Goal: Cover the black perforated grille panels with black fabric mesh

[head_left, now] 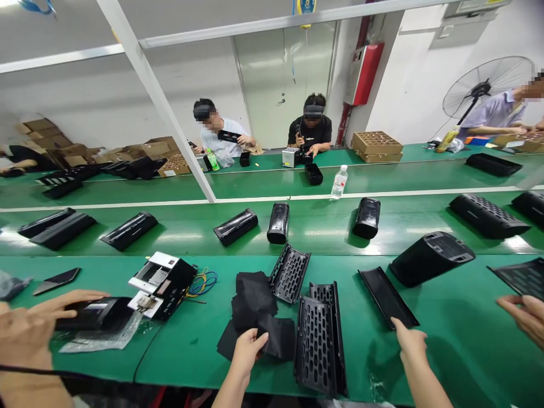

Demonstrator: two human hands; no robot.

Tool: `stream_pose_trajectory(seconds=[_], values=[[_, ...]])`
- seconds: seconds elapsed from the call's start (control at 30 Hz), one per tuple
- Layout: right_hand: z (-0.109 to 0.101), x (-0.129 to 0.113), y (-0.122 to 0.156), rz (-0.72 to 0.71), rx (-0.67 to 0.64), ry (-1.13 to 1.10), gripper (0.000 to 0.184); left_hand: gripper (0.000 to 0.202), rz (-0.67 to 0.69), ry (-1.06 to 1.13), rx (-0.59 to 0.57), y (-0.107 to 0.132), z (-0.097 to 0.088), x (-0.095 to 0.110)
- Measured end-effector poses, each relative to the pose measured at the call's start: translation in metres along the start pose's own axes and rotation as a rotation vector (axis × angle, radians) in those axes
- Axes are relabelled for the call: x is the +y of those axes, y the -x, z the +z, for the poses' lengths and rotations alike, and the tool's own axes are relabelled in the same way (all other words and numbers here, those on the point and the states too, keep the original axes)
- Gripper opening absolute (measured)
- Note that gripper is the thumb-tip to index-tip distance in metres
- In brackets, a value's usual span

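My left hand (pixel 249 348) is closed in a pinch on the near edge of a pile of black fabric pieces (pixel 255 309) lying on the green bench (pixel 459 340). Right of the pile stands a perforated black grille (pixel 318 340), with a second grille (pixel 289 272) behind it. My right hand (pixel 410 340) is at the near end of a long black flat panel (pixel 385 300), its fingers drawn together on the panel's tip.
A co-worker's hand (pixel 29 328) at the left holds a black housing (pixel 96 313) beside an opened black-and-white unit (pixel 164 283) with coloured wires. Another person's hand (pixel 525 317) enters at the right. Several black housings lie on the conveyor belt (pixel 318 226); two people sit opposite.
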State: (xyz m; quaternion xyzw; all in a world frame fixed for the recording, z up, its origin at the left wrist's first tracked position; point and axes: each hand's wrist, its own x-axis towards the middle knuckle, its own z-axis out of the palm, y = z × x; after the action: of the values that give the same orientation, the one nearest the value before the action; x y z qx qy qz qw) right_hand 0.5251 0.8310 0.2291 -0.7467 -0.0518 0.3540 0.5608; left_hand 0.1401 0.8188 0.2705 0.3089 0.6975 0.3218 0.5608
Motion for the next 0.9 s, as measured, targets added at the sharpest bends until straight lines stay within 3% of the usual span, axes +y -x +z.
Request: stream_pose_trajectory(seconds=[0.07, 0.13, 0.23, 0.3, 0.37, 0.43, 0.57, 0.67, 0.83, 0.9], values=[[0.011, -0.012, 0.027, -0.069, 0.001, 0.116, 0.053, 0.046, -0.008, 0.099, 0.011, 0.007, 0.000, 0.010], [0.032, -0.020, 0.070, -0.158, -0.144, 0.196, 0.042, 0.042, 0.001, 0.140, 0.005, 0.017, 0.002, 0.022], [0.071, -0.023, 0.150, -0.420, -0.846, 0.432, 0.024, 0.039, 0.022, 0.180, -0.045, 0.033, 0.009, 0.041], [0.093, -0.020, 0.193, -0.531, -1.108, 0.508, 0.018, 0.037, 0.041, 0.204, -0.084, 0.041, 0.015, 0.051], [0.109, -0.016, 0.219, -0.593, -1.172, 0.566, 0.012, 0.035, 0.060, 0.231, -0.111, 0.047, 0.019, 0.058], [0.116, -0.013, 0.226, -0.594, -1.173, 0.596, 0.010, 0.034, 0.044, 0.245, -0.116, 0.051, 0.019, 0.060], [0.118, -0.013, 0.220, -0.620, -1.190, 0.611, 0.010, 0.038, -0.051, 0.257, -0.099, 0.057, 0.015, 0.061], [0.116, -0.013, 0.218, -0.658, -1.220, 0.591, 0.013, 0.035, -0.047, 0.302, -0.113, 0.063, 0.013, 0.063], [0.116, -0.006, 0.220, -0.525, -1.254, 0.564, 0.010, 0.036, -0.062, 0.340, -0.092, 0.062, 0.016, 0.063], [0.117, -0.006, 0.218, -0.565, -1.235, 0.605, 0.011, 0.039, -0.071, 0.332, -0.069, 0.058, 0.017, 0.061]])
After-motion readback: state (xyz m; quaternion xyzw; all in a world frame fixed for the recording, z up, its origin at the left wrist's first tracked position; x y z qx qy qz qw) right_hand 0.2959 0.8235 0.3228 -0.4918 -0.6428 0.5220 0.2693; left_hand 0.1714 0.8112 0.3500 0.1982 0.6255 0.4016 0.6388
